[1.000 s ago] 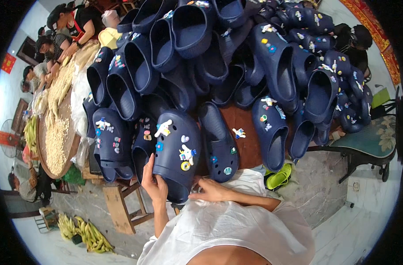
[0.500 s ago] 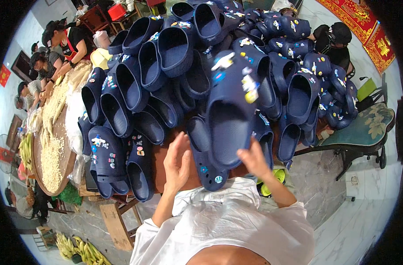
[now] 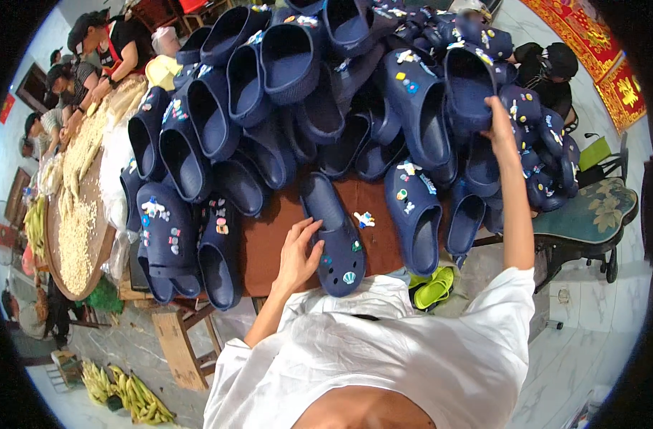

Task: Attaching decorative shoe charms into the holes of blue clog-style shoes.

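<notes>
fig. navy foam clog w/ charms (image 3: 336,247), lying on the brown tabletop (image 3: 269,247) just in front of the person's chest, opening up, toe toward the person; coloured charms show on its upper. judged: light, moulded foam, springy rather than stiff, matt so not slippery, not fragile, though the pressed-in charms could prob. pop out if scraped. best hold looks like the rim of the opening or the heel edge, thumb inside, fingers outside; avoid pinching over the charms.

left hand (image 3: 298,250): forearm comes up from the lower edge, wrist about straight, palm down, fingers spread and loosely curved, tips resting on the clog's near side/rim. contact only; not closed round it.

right hand (image 3: 499,129): arm stretched up and out, elbow nearly straight, hand at the rim of a raised clog (image 3: 471,89) on top of the heap. fingers lie against its edge; whether they clasp it or only press can't be told from this view.

surroundings: big heap of matching navy clogs (image 3: 283,79) covers most of the table, several w/ charms. a loose charm (image 3: 363,219) lies on the wood just right of the near clog. lime-green sandals (image 3: 432,287) on the floor below the table edge. other people (image 3: 105,50) work at a round tray of pale pieces (image 3: 72,214), far left. bananas (image 3: 130,392) on the floor, lower left.
</notes>
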Available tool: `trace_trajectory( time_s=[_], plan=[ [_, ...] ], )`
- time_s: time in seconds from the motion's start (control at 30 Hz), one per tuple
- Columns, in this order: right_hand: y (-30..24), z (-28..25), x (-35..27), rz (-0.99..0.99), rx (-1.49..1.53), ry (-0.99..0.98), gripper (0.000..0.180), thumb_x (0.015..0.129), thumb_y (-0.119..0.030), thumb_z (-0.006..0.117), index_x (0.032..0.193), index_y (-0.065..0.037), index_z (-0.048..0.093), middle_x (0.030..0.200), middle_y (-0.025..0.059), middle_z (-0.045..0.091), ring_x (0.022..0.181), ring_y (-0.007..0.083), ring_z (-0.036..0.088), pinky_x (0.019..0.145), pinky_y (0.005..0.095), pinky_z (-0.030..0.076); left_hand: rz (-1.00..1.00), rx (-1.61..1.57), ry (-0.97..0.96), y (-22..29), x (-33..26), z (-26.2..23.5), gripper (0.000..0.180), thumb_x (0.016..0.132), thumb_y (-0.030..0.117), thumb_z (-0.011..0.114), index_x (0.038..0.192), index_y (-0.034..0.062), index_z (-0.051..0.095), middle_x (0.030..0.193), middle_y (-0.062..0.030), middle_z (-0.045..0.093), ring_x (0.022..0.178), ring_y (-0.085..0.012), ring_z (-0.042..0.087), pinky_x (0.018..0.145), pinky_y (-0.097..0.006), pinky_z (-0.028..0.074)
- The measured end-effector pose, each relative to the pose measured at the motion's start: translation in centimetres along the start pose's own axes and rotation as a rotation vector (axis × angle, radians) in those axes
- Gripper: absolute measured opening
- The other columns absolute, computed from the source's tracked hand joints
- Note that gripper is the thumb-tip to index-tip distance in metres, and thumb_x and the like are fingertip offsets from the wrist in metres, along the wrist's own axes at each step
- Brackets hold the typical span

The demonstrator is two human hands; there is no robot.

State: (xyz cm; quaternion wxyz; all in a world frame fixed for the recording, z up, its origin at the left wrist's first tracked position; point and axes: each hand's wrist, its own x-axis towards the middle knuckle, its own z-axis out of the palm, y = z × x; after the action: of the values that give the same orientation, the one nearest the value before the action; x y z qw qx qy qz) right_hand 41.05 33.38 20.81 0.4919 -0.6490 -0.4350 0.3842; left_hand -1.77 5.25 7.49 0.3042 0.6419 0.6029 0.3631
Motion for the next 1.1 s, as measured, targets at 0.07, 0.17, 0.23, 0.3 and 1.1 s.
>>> trace_trajectory(
  time_s=[0.07,0.17,0.23,0.3,1.1],
  plan=[
    [-0.3,-0.1,3.5,0.033,-0.085,0.029,0.06,0.079,-0.057,0.058,0.125,-0.017,0.061,0.134,0.0074,0.054,0.118,0.0252,0.051,0.088,0.0493,0.045,0.111,0.043,0.036,-0.5,0.1,0.1,0.042,0.087,0.013,0.067,0.128,0.0067,0.061,0.134,-0.0188,0.054,0.121,-0.0373,0.054,0.102,-0.043,0.045],
    [0.2,-1.2,8.3,0.035,-0.221,0.007,0.065,0.081,-0.056,0.059,0.127,-0.011,0.061,0.127,0.0096,0.06,0.11,0.0262,0.058,0.082,0.0468,0.049,0.088,0.037,0.028,0.2,0.2,-0.1,0.042,0.086,0.013,0.067,0.127,0.008,0.062,0.133,-0.018,0.055,0.121,-0.0369,0.053,0.102,-0.043,0.045],
    [-0.4,0.3,9.0,0.058,-0.238,0.013,0.06,0.083,-0.054,0.061,0.127,-0.013,0.061,0.128,0.0081,0.06,0.112,0.0248,0.057,0.086,0.0468,0.048,0.093,0.044,0.04,0.0,0.3,0.1,0.043,0.085,0.015,0.069,0.127,0.0089,0.063,0.132,-0.0172,0.055,0.122,-0.0362,0.052,0.102,-0.043,0.045],
    [0.9,0.1,11.5,0.084,-0.207,-0.005,0.058,0.086,-0.054,0.061,0.129,-0.015,0.06,0.127,0.0067,0.06,0.114,0.0242,0.057,0.091,0.0473,0.046,0.065,0.04,0.007,0.1,0.8,0.0,0.045,0.083,0.016,0.071,0.127,0.0092,0.063,0.133,-0.0171,0.056,0.122,-0.0359,0.052,0.103,-0.042,0.044],
    [9.3,9.0,-27.0,-0.169,-0.335,-0.772,0.016,0.094,-0.009,0.063,0.108,-0.001,0.066,0.1,0.0052,0.067,0.094,0.0135,0.065,0.087,0.0283,0.051,-0.075,-0.198,0.107,4.4,-3.4,-0.3,0.026,0.085,0.017,0.077,0.095,-0.0009,0.061,0.082,-0.012,0.069,0.075,-0.0132,0.064,0.069,-0.028,0.05]
  ],
)
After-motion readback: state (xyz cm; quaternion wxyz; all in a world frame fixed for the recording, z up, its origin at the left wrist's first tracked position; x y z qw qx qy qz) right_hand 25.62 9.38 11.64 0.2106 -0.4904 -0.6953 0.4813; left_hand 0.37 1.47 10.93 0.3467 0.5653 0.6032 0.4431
